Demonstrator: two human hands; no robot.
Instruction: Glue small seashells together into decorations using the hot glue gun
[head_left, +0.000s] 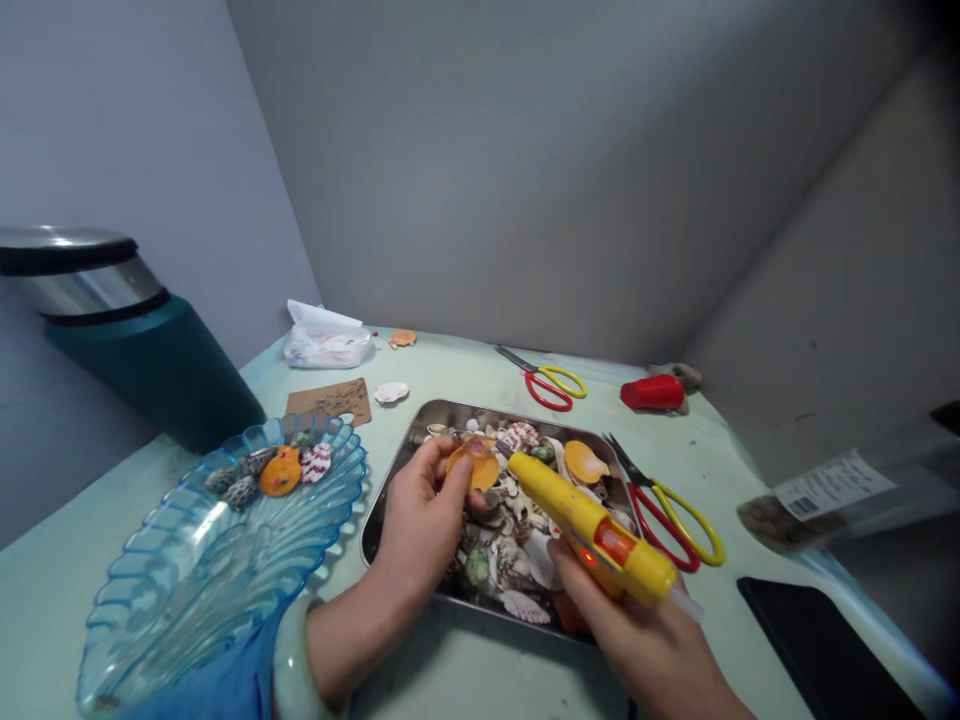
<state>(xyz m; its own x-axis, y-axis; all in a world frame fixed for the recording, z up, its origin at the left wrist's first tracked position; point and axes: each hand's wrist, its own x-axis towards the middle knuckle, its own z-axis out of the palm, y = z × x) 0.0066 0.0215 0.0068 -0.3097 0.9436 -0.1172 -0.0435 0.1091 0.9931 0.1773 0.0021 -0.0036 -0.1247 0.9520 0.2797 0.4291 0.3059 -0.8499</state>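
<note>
Orange scallop shell [484, 474]: centre of the frame, above the tray, pinched between thumb and fingers of the left hand [424, 510].

Yellow hot-glue gun [559, 500]: right of centre, gripped in the right hand [645, 640]; red light lit, translucent glue stick [686, 604] projecting at rear. Nozzle just beside the shell; contact cannot be told.

Handling note, by judgement: pinch best kept at the shell's far rim, fingertips clear of a probably hot nozzle; tip steady, bead small, pressure light, as the shell may be brittle.

Containers, on the pale green tabletop [450, 370]:
– Metal tray [450, 408], centre: mixed loose shells, including a second orange shell [585, 462], a striped scallop [523, 436] and a white ribbed shell [525, 607] at the near edge.
– Blue fluted plate [225, 580], lower left: speckled shells [241, 492], an orange shell piece [281, 474], a purple-and-white shell [316, 463], grouped towards its upper end.
– Clear labelled bag [832, 490], right: brown contents, blurred.
</note>
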